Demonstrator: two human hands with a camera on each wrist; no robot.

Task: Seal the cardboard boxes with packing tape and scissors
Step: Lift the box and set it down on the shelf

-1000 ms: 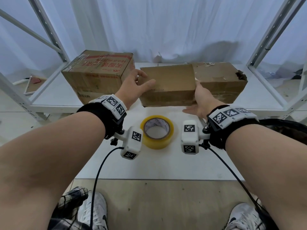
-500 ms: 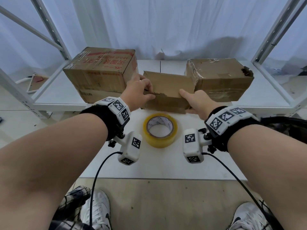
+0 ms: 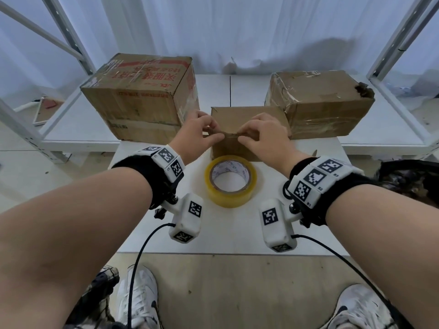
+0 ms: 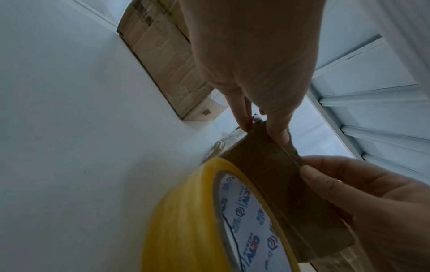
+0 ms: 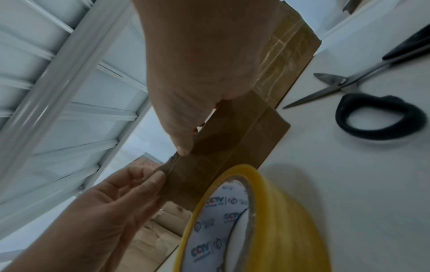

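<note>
Both hands, left hand (image 3: 198, 136) and right hand (image 3: 261, 136), pinch small box (image 3: 247, 115) top edge, frame centre; tape roll (image 3: 231, 181) just below.

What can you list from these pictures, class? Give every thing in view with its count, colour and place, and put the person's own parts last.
Small box: one, brown, on the table just beyond the tape roll, top edge pinched by both hands.
Large boxes: two, brown, behind it; one with red print to the left, one torn to the right.
Tape roll: one, yellow, lying flat on the table between the wrists.
Scissors: one pair, black handles, on the table right of the small box.
Table: one, white.
Shelf frame: white, both sides.
Curtain: white, behind.
Shoes: two, white, on the floor.
Wrist units: two, white, marked in black.
Left hand, right hand: two.
</note>
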